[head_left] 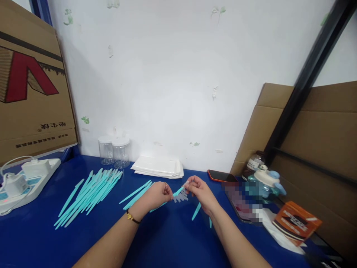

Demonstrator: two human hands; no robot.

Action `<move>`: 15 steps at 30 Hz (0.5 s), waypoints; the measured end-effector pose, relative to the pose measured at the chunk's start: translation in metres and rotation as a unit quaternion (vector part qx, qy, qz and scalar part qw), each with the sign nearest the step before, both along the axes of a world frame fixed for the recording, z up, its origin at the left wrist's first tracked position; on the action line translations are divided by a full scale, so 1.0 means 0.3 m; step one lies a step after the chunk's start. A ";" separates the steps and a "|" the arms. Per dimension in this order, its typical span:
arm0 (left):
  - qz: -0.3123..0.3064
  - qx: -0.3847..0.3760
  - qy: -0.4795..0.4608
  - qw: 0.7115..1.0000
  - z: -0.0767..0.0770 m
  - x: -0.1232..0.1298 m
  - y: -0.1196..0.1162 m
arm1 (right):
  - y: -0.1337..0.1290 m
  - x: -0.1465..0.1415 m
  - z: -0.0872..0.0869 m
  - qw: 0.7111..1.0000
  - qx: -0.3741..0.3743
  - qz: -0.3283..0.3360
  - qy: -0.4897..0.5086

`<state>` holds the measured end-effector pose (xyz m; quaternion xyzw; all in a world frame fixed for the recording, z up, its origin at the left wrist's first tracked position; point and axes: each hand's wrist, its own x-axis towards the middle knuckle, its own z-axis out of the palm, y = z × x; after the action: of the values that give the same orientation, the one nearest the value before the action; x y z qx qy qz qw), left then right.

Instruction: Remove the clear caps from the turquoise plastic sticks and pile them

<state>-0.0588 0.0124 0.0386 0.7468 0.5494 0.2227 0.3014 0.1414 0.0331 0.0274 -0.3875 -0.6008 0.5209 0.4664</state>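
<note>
My left hand (156,196) pinches one end of a slim turquoise eyebrow razor (178,191) just above the blue table. At its other, pale end, my right hand (203,193) has thumb and fingers closed. Right below lie several translucent blade caps (181,196), partly hidden by the razor. More turquoise razors (136,195) rest beside and under my left hand. Two others (196,211) stick out from beneath my right hand and wrist. A large heap of razors with pale ends (92,195) spreads out on the left.
Against the wall stand two clear jars (121,153) and a folded white stack (157,166). A white power strip (41,182) sits far left. On the right are a phone (222,176), a blurred-out flat device (242,204), a teal bottle (264,184) and an orange box (297,223).
</note>
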 end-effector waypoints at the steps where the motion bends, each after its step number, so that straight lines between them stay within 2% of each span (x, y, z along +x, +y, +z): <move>1: 0.001 0.002 -0.001 1.000 -0.003 0.002 0.001 | -0.001 -0.003 -0.004 1.000 0.001 0.005 -0.005; 6: 0.004 0.014 -0.024 1.000 -0.025 0.034 0.003 | -0.009 -0.025 -0.021 1.000 0.000 0.028 -0.003; 9: 0.002 0.020 -0.050 0.999 -0.015 0.039 0.004 | -0.008 -0.021 -0.010 1.000 -0.002 0.022 0.008; 12: 0.049 0.066 -0.069 0.994 0.020 -0.018 0.010 | 0.016 0.020 0.000 1.000 0.009 -0.019 -0.005; 15: 0.131 0.092 0.011 0.987 0.050 -0.115 0.021 | 0.061 0.087 -0.021 0.992 0.034 -0.082 -0.091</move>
<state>-0.0933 0.0186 0.0535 0.6955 0.6228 0.3017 0.1935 0.1674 0.0515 0.0210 -0.4653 -0.6238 0.4231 0.4640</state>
